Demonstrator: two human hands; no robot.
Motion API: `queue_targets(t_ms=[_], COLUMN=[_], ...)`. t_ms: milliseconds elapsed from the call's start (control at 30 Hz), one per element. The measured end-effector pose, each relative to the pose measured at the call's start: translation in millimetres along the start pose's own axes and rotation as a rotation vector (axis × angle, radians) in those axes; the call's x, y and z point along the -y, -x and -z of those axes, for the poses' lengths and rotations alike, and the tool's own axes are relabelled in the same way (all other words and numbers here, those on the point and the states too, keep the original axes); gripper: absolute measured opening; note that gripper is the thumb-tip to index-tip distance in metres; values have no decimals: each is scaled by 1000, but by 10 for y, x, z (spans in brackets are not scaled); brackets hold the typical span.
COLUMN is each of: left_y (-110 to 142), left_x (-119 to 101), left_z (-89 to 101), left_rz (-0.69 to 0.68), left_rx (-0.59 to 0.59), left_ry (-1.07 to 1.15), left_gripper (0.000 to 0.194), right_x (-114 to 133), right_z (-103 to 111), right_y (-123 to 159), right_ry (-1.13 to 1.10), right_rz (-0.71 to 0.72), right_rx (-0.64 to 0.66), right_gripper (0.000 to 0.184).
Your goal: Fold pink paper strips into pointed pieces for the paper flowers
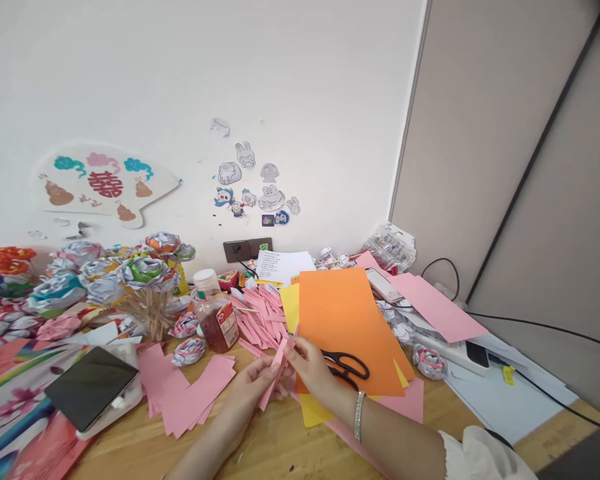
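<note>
Between my two hands is a narrow folded strip of pink paper [275, 373], held upright at a slant over the table. My left hand [254, 387] grips its lower part with thumb and fingers closed. Near the top, my right hand [306, 363] pinches the same strip. Black-handled scissors [347, 367] lie on orange paper sheets [343, 313] beside my right wrist, their blades hidden behind that hand. A heap of folded pink strips [263, 313] lies just beyond my hands. Flat pink paper pieces [195, 393] rest left of my left hand.
Paper flowers on sticks [145, 280] stand at the back left, near a bottle of reddish liquid [219, 327]. A dark tablet [91, 387] lies at left. A white power strip [467, 353] with cables and white sheets [515, 400] are on the right. The wall [280, 67] carries paper cut-outs.
</note>
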State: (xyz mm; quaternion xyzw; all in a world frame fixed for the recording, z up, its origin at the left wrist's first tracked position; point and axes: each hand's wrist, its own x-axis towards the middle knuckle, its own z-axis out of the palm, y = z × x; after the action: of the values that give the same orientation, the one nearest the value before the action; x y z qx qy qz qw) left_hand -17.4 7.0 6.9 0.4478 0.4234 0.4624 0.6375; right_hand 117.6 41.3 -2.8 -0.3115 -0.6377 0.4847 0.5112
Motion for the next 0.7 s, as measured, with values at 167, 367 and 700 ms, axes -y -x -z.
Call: queue_targets(t_ms=[167,367,700], left_y=[4,26,42], left_x=[25,41,-5], left_z=[-25,-48,-73], left_rz=[25,-27,-38], left_rx=[-47,-79,-39], left_ry=[-31,10,-103], left_gripper=[34,31,32], right_x=[30,17,-11], right_z=[1,-26,-30], right_y=[4,-32,-18], right_ry=[69,-58,-63], right_rz=[-40,-161,-160], right_rx=[-34,-61,-36], right_gripper=[21,18,24])
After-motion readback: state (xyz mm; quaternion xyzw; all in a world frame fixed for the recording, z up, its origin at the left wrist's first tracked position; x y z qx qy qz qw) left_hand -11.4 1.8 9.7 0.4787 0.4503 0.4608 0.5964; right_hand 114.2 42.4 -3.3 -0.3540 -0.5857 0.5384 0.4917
